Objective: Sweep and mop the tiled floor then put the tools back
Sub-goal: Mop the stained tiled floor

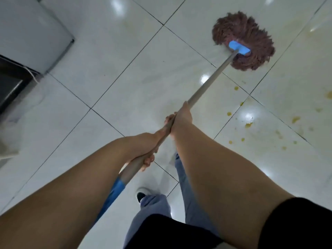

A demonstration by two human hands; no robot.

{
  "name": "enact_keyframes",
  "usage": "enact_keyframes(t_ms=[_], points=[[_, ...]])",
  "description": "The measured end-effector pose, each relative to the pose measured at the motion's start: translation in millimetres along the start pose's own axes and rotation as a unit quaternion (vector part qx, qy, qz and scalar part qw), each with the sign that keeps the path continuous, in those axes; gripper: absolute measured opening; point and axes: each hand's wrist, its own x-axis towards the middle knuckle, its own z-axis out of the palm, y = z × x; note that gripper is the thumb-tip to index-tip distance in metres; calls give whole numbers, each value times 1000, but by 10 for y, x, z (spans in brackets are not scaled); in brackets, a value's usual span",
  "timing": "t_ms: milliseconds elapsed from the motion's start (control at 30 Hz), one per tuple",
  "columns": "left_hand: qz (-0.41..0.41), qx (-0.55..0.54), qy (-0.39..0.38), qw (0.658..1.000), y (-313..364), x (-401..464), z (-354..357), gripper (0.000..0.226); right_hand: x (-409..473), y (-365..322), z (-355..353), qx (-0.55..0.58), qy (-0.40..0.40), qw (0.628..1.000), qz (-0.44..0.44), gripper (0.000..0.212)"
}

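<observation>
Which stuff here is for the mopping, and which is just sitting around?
For the job: mop, left hand, right hand, yellow spills, tiled floor.
Just there: grey cabinet, dark appliance.

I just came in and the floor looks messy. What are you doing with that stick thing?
A person is mopping the white tiled floor. Both hands grip the mop handle: the right hand higher up, the left hand lower, just above the blue grip. The reddish mop head is pressed on the tiles far out in front. Yellow spots of something spilled are still on the floor to the right of the handle, not wiped up yet.
</observation>
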Motion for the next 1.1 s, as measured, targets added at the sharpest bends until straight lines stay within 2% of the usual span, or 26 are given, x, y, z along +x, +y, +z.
enact_keyframes(t_ms=[167, 300, 400, 500, 600, 733, 967, 1100], points=[[-75, 32, 57, 995, -1383, -411, -310, 74, -618, 1408, 10, -8, -23, 998, 63, 46], [-101, 44, 80, 991, -2254, -779, -559, 79, -1010, 2341, 66, -25, -67, 991, 109, 43], [-126, 47, 81, 988, -2484, -901, -587, 72, -1130, 2546, 84, 4, -43, 988, 150, 46], [-100, 87, 103, 986, -2390, -848, -507, 74, -1099, 2421, 49, 24, -31, 988, 149, 48], [-88, 124, 116, 982, -2089, -688, -373, 71, -982, 2094, -2, 36, -25, 990, 134, 52], [-93, 90, 103, 986, -1339, -406, -165, 66, -695, 1339, -66, 36, -19, 994, 105, 54], [-122, 74, 130, 981, 1028, 60, 12, 62, -30, -902, 127, 121, -36, 990, 64, 51], [-94, 58, 136, 985, 2351, 32, 171, 73, 89, -2144, 208, 125, -35, 991, 29, 45]])
